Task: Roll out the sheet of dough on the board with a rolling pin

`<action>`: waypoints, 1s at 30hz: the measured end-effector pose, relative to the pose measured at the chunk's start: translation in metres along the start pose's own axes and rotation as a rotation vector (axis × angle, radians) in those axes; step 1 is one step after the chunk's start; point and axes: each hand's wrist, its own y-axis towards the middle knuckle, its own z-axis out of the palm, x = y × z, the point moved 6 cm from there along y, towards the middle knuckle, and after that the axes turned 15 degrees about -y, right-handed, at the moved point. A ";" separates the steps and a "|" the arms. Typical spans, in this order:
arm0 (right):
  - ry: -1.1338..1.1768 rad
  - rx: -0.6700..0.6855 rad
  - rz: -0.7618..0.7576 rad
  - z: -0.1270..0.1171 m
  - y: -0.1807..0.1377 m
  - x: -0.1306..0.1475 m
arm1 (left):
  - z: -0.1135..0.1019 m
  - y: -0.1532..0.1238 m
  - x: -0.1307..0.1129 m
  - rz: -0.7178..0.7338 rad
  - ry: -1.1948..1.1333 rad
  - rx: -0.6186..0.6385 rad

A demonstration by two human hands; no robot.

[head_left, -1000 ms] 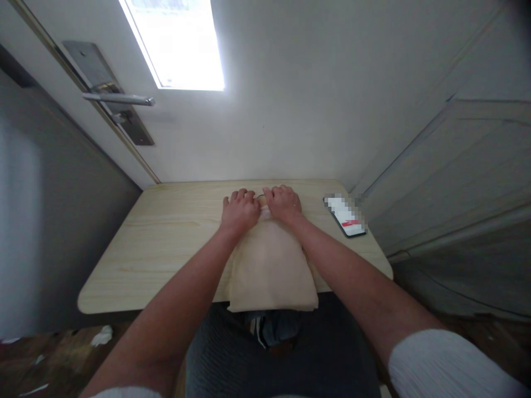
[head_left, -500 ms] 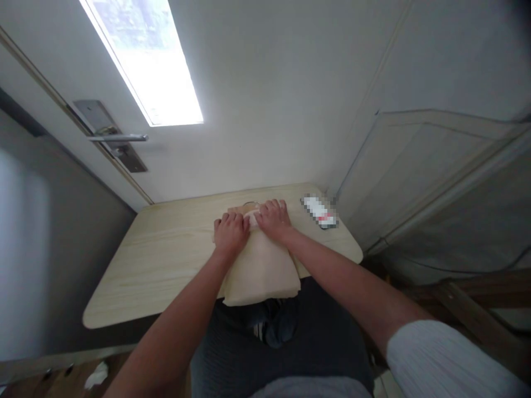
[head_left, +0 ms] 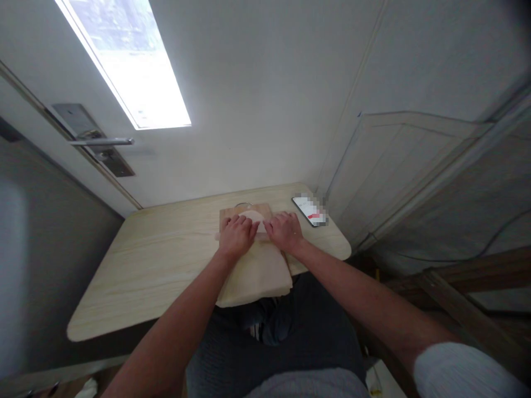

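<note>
Progress, judged from the present lie of things: folding or rolling of the cloth [head_left: 257, 271] partly done. Far end gathered into a narrow roll under both hands; near end flat, hanging over the counter [head_left: 166, 260] edge toward the lap, so most of the length left to work.

Left hand [head_left: 237, 235]: palm down, fingers curled over the rolled edge, pressing rather than clenched. Right hand [head_left: 285, 230]: same posture, just beside the left, touching the same edge. Whether the fingers pinch the fabric or only press it cannot be told.

Just beyond the fingertips: a wooden board [head_left: 245, 212] under the cloth, partly hidden.

Right of the right hand, apart from it: a phone [head_left: 309, 210], lying flat.

Count: cloth, one; board, one; phone, one; hands, two.
</note>
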 end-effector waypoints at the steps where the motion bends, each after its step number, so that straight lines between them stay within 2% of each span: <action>1: -0.001 0.006 0.000 0.000 -0.001 0.000 | -0.003 -0.001 0.006 -0.038 0.009 -0.002; 6: 0.001 0.032 0.049 -0.001 0.005 0.009 | -0.009 -0.007 0.035 -0.216 0.052 0.025; 11: 0.063 0.071 0.155 0.012 0.015 0.016 | -0.006 -0.003 0.033 -0.161 0.044 -0.016; 14: 0.060 0.033 0.198 0.015 0.018 0.015 | -0.001 0.004 0.035 -0.163 0.018 -0.015; 17: 0.046 -0.008 0.193 0.011 0.020 0.015 | 0.004 0.012 0.041 -0.176 -0.006 0.024; 24: 0.026 0.034 0.201 0.009 0.029 0.015 | 0.015 0.029 0.051 -0.195 -0.051 0.144; 30: 0.020 0.053 0.210 0.013 0.036 0.018 | 0.015 0.036 0.053 -0.207 -0.054 0.158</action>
